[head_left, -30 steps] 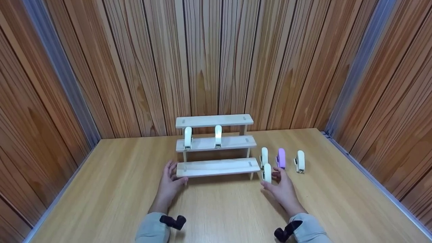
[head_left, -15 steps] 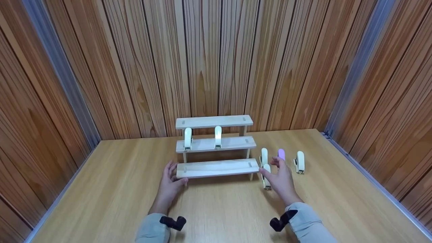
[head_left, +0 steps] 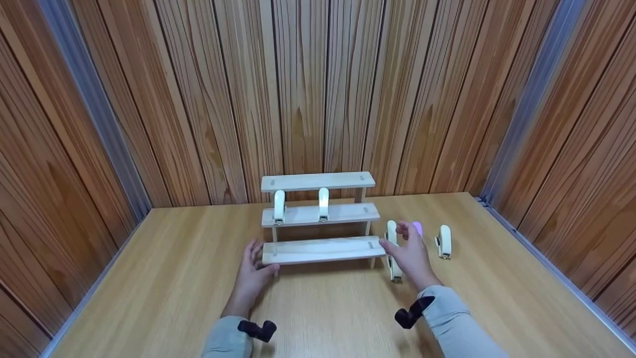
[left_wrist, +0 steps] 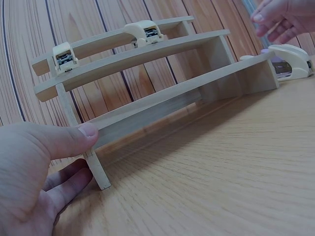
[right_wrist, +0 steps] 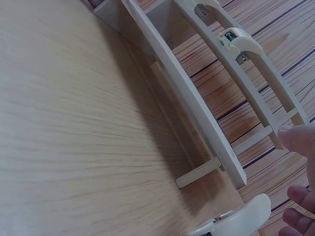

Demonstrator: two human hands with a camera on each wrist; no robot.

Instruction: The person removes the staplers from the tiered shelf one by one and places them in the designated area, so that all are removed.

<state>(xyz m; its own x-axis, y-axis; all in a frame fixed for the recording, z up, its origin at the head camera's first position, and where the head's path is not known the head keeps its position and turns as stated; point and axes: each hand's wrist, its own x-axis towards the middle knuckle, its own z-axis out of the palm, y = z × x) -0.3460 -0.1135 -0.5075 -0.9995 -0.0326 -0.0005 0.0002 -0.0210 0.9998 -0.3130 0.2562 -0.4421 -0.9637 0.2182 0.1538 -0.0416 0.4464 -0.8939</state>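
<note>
On the wooden surface (head_left: 179, 288), before the panelled wall (head_left: 298, 99), stands a wooden rack (head_left: 318, 182) with three shelves, like a small stair. The left hand (head_left: 253, 276) grips it by the near left corner: the thumb lies on the end of the lowest shelf (head_left: 323, 250), and other fingers are behind the leg (left_wrist: 98, 172). Probably this hold is to steady the light frame, because it is taken low and at the side, where it does not cover any shelf.

The right hand (head_left: 411, 256) holds nothing. Its thumb and fingers are bent, with a moderate gap between them, above the surface near the right end of the lowest shelf. Whether the thumb tip touches this shelf, one cannot tell surely.

Two cream staplers, one at the left (head_left: 279, 206) and one near the middle (head_left: 324, 204), stand upon the middle shelf (head_left: 350, 212), well apart, perhaps so that each can be taken separately. To the right of the rack are a back cream stapler (head_left: 391, 229), a front cream stapler (head_left: 395, 272) partly hidden by the hand, a purple stapler (head_left: 418, 228), mostly hidden too, and a far-right cream stapler (head_left: 445, 242). They seem kept close for an easy reach of the right hand.
</note>
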